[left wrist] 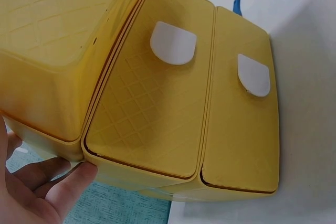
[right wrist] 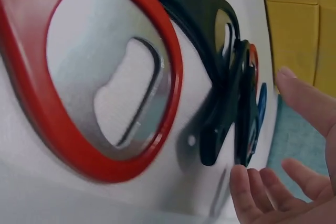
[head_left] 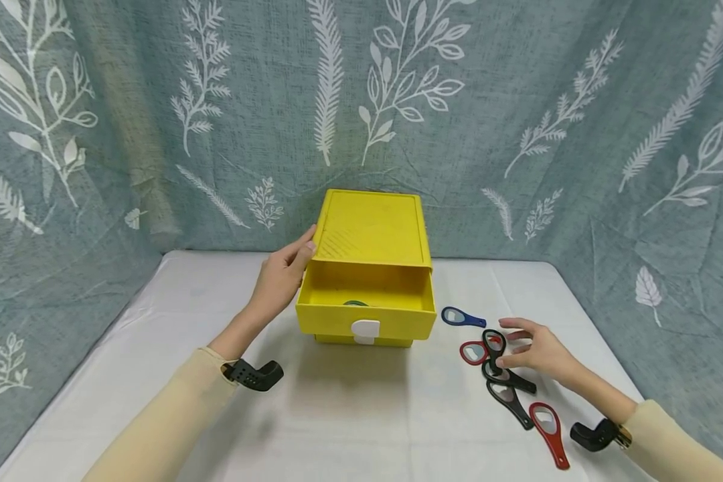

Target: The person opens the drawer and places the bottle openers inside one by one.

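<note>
A yellow drawer cabinet [head_left: 370,227] has its top drawer [head_left: 325,321] pulled out, with part of a greenish rim [head_left: 355,303] showing inside. My left hand [head_left: 280,278] rests along the cabinet's left side, fingers extended and thumb near the front edge. To the right, my right hand [head_left: 542,351] hovers at a cluster of bottle openers, its fingers spread and thumb right at the black ones. A black opener [head_left: 521,383] lies across others there. Nearest the right wrist camera is a red opener [right wrist: 79,24] with a metal head.
Beside the cabinet lies a blue opener [head_left: 474,321]. Below the pulled-out drawer are two closed drawers with white tabs, including the middle drawer [left wrist: 152,103]. A white cloth [head_left: 349,428] covers the table, and a patterned blue-green curtain [head_left: 265,120] hangs behind.
</note>
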The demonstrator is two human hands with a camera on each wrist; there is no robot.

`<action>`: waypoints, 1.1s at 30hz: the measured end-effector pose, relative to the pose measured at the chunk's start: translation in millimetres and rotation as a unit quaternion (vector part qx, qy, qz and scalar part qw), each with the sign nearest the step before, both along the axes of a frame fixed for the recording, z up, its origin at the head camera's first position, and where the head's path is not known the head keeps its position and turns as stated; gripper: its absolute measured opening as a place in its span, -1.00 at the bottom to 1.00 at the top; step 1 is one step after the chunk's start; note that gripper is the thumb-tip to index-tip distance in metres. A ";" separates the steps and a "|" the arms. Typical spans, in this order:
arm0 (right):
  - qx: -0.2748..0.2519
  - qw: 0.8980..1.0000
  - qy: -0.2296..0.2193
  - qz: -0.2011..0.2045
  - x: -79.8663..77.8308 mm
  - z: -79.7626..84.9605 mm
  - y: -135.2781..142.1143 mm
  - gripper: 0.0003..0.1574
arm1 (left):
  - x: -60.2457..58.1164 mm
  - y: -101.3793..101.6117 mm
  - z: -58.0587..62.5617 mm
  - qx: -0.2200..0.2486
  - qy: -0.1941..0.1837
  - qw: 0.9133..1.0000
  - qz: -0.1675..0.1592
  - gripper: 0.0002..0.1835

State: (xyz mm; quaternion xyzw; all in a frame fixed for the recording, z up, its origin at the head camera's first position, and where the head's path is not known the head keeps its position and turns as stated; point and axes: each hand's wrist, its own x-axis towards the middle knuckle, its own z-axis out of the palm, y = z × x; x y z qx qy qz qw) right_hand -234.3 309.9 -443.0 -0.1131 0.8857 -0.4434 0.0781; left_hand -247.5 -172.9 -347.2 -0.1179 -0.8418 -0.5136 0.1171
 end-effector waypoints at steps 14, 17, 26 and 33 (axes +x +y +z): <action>0.040 0.999 -0.003 -0.024 -3.6 -11.2 -6.0 0.09 | 1.2 -0.2 2.6 0.002 -0.006 1.000 -0.001 -0.41; 0.051 0.998 0.008 -0.041 -3.4 -11.1 -7.8 0.04 | 1.4 0.0 2.4 0.003 -0.006 1.000 -0.002 -0.40; 0.080 0.994 0.036 -0.067 -3.0 -10.6 -13.6 -0.08 | 2.3 0.6 2.8 0.002 -0.007 1.000 0.000 -0.42; 0.047 0.994 0.048 -0.083 -8.1 -11.6 -5.6 -0.30 | 2.9 0.7 3.2 -0.002 -0.004 1.000 -0.002 -0.40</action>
